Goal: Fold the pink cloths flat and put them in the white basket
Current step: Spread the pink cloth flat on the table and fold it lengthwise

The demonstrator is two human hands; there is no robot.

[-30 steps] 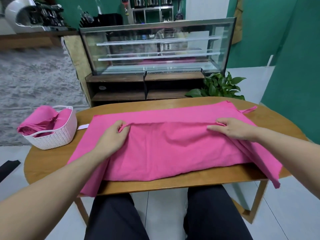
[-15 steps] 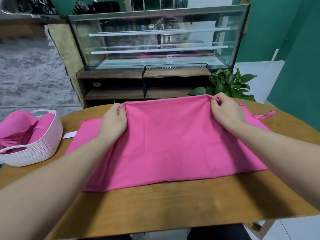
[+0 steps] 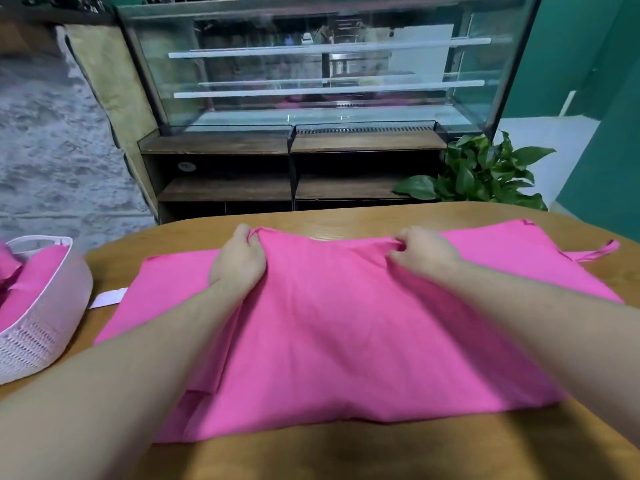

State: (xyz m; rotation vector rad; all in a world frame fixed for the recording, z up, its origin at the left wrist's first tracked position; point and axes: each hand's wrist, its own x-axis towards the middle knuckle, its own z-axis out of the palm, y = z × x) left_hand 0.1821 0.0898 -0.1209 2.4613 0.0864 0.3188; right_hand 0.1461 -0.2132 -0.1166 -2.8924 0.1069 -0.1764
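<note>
Since the earlier frame both hands have carried the near edge of the pink cloth (image 3: pixel 346 327) over to its far edge, so the first lengthwise fold looks made. On the wooden table (image 3: pixel 346 455), the left hand (image 3: pixel 239 259) and right hand (image 3: pixel 424 252) each pinch that folded edge. Left of it, the white basket (image 3: pixel 45 327) already holds pink fabric; further folds likely remain.

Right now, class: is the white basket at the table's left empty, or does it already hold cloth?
It already holds cloth. Pink fabric fills the white basket up to its rim, bunched rather than flat.
</note>
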